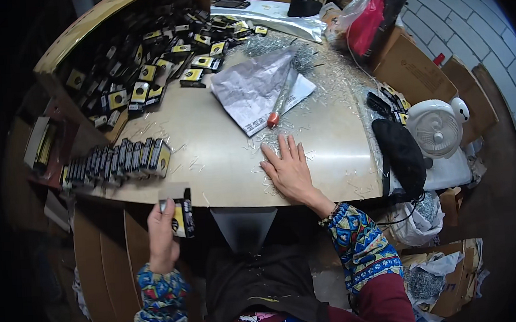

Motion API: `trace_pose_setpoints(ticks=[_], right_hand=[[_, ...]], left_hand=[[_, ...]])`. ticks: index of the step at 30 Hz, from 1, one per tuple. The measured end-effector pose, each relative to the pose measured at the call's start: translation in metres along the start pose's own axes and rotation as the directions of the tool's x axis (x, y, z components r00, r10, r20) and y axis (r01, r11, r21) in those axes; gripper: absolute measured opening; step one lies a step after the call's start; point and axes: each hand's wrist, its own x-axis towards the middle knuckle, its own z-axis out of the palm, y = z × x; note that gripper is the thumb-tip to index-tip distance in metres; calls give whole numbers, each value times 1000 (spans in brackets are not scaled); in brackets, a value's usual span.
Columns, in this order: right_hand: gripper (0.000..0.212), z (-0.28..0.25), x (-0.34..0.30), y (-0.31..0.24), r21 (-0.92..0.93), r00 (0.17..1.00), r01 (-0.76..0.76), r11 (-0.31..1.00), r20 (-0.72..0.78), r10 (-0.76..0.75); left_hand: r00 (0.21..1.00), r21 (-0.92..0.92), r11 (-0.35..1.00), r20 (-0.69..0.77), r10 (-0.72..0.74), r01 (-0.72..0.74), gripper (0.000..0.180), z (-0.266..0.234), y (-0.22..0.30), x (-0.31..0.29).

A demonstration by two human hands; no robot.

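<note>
In my left hand (162,239), just off the table's near edge, is a small black and yellow box (183,216). Its top flap stands up, and my thumb presses on its side; what is inside cannot be made out. My right hand (292,172) lies flat on the table (211,163) with its fingers spread, among thin bent wire pieces (269,188). A line of similar boxes (118,159) stands upright beyond my left hand. Past my right fingertips is a crumpled paper sheet (239,89), with a thin rod with an orange-red end (273,120) resting on it.
A large heap of black and yellow boxes (140,91) fills the far left inside a curved rim (51,58). Loose wire pieces (338,75) cover the far right. Along the right side are a black cloth item (399,153), a white fan (437,129) and cardboard (416,71).
</note>
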Motion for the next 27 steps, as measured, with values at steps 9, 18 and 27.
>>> trace_pose_setpoints(ticks=[9,18,27], right_hand=[[38,-6,-1,-23,295,975,194,936,45,-217],[45,11,-31,-73,110,972,236,965,-37,-233],[33,-59,-78,-105,588,986,63,806,89,-142]], left_hand=[[876,54,874,-42,-481,483,30,-46,-109,-69],[888,190,893,143,-437,409,21,-18,-176,-87],[865,-123,858,17,-501,499,20,0,-165,-102]])
